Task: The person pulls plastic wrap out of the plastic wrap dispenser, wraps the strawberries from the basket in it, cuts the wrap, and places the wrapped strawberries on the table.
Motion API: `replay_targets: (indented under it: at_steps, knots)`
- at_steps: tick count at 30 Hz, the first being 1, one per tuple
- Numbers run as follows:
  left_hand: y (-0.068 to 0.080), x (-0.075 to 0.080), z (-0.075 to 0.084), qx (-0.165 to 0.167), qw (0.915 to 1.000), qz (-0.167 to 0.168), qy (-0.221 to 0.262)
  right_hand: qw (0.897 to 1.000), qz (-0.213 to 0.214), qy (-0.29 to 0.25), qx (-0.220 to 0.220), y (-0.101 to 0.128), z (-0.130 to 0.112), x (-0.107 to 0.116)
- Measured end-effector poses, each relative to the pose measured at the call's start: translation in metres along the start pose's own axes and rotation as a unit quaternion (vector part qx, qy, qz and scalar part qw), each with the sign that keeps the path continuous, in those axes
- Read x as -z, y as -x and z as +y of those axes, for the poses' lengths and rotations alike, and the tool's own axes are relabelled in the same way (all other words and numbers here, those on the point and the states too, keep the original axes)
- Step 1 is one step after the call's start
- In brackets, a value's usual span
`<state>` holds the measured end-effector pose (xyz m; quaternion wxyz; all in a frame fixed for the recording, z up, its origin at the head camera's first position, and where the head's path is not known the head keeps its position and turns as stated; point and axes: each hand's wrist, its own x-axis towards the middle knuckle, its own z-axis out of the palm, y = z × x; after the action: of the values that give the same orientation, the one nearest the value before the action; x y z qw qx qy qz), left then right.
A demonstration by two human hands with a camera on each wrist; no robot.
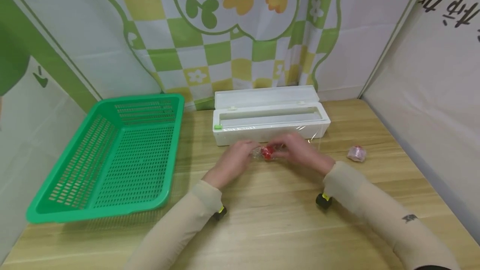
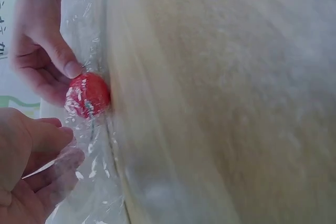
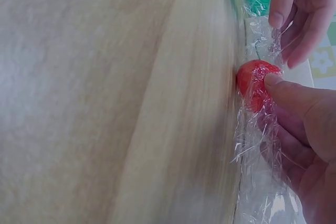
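Note:
A small red tomato (image 2: 88, 95), with a bit of green showing, lies under crinkled clear cling film (image 3: 262, 156) beside the white film dispenser. My right hand (image 1: 300, 151) pinches the tomato through the film, thumb on its side. My left hand (image 1: 236, 159) is just left of the tomato; its curled fingers and thumb hold the loose film there, as the left wrist view shows. From the dispenser (image 1: 270, 130), whose lid stands open, the film hangs over the front edge.
A large green plastic basket (image 1: 170, 170) stands on the left of the wooden table (image 1: 270, 228). Off to the right sits a small film-wrapped bundle (image 1: 356, 153). A checked flowered curtain (image 1: 240, 53) hangs behind the dispenser, with white cloth at both sides.

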<state>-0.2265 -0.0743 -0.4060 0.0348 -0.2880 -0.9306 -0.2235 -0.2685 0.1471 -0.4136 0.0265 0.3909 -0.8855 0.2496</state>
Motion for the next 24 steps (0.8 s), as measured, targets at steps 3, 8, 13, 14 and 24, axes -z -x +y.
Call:
replay_targets:
  at_steps: [3, 8, 13, 14, 24]
  knots:
    - [0.005, 0.004, 0.000, -0.001, 0.9998, 0.012, -0.015, 1.000, -0.003, 0.005, -0.003, 0.000, -0.001, 0.000]
    - [0.013, 0.012, 0.001, 0.003, 0.9986, 0.036, -0.037, 1.000, -0.008, 0.021, -0.011, 0.001, -0.005, 0.000]
    - [0.019, 0.018, 0.004, 0.027, 0.9922, 0.084, -0.087, 0.999, -0.010, 0.039, -0.012, 0.002, -0.008, 0.001]
    - [0.020, 0.020, 0.004, 0.035, 0.9897, 0.096, -0.100, 0.999, -0.010, 0.040, -0.013, 0.002, -0.009, 0.001]
    - [0.031, 0.024, -0.002, 0.111, 0.9667, 0.138, -0.184, 0.999, -0.008, 0.038, -0.010, 0.004, -0.009, 0.001]
